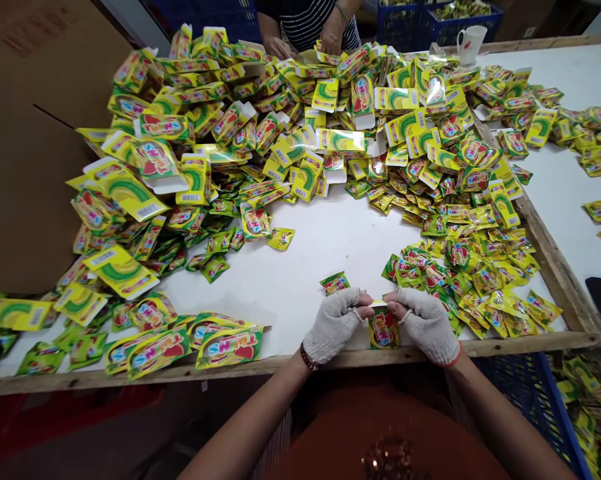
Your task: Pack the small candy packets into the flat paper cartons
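Note:
Both my hands wear white fingerless gloves and meet at the table's front edge. Between them is a small yellow-green candy box (pixel 383 329), upright, with its white top flap showing. My left hand (pixel 334 321) pinches the flap's left end, and my right hand (pixel 427 323) pinches the right end. Just beyond my left hand lies a green candy packet (pixel 334 283). To the right of my right hand spreads a heap of yellow and green candy packets (pixel 485 280). Several flattened boxes (pixel 230 347) lie along the edge to the left.
A large pile of candy boxes (pixel 340 141) covers the table's far side, where another person's hands (pixel 333 30) work. Wooden strips (pixel 555 267) edge the white tabletop (pixel 300 280). A white mug (pixel 471 45) stands at the back right. A blue crate (pixel 525 393) sits below right; a cardboard box (pixel 25 147) stands left.

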{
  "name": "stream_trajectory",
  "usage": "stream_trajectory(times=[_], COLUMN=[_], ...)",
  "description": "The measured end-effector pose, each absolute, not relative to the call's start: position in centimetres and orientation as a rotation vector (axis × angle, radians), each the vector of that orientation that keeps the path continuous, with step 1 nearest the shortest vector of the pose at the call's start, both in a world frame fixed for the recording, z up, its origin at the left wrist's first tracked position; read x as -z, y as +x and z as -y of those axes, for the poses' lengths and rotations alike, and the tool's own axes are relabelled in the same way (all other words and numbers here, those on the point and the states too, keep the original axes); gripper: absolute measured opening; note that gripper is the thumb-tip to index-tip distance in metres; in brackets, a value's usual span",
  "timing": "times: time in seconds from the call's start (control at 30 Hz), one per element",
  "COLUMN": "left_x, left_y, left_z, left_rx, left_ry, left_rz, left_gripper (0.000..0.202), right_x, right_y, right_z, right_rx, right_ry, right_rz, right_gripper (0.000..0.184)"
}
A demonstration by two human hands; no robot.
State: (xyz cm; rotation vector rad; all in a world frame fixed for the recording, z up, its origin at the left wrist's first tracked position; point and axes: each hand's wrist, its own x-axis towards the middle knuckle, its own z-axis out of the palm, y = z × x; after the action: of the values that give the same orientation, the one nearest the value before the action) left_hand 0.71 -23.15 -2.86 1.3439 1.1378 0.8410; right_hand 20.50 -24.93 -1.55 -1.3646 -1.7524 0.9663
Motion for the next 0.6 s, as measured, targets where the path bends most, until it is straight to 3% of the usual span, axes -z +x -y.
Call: stream_trajectory(times=[0.33, 0.6], left_x=[-0.3, 0.9], left_y=[0.3, -0.1], left_z=[22.4, 24.6], left_rx=[-0.637, -0.834], left_ry=[1.497, 1.711], left_rz=[-1.040, -0.927], left_gripper=[0.019, 0.013], right_x=[0.1, 0.9], right_y=[20.9, 22.3], right_z=[24.5, 25.4], right_rx=[-1.079, -1.028], right_ry=[-1.324, -1.096], right_rz=[1.805, 1.922], right_gripper=[0.013, 0.015])
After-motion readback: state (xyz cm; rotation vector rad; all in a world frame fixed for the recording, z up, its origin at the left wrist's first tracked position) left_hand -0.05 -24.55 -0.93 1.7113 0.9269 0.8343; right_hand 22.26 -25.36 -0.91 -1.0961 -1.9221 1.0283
